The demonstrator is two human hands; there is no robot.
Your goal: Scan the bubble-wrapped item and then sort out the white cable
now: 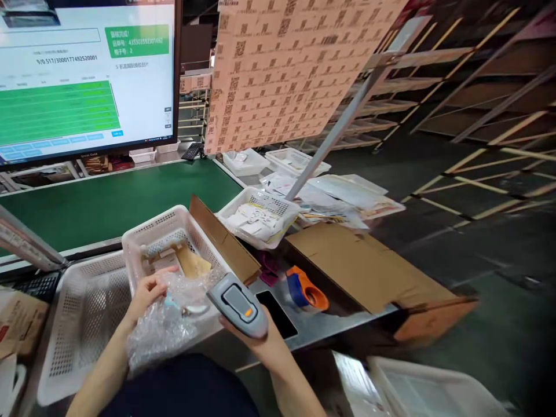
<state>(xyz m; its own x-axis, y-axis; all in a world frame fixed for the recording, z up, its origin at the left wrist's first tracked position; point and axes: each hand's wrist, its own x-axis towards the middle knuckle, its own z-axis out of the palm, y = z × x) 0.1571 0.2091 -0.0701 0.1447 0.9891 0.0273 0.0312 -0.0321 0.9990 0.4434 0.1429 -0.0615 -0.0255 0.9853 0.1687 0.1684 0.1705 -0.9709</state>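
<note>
- While the left hand [145, 292] closes its grip on one bubble-wrap bag [167, 324], that bag rests over the near edge of a white basket [174, 231].
- One scanner [238, 304] sits in the right hand [260, 341], grip wrapped shut under it.
- Four white baskets show on the desk [313, 324].
- One orange tape dispenser [306, 289] lies beside one flat cardboard box [369, 266].
- One monitor [87, 75] glows green.
</note>
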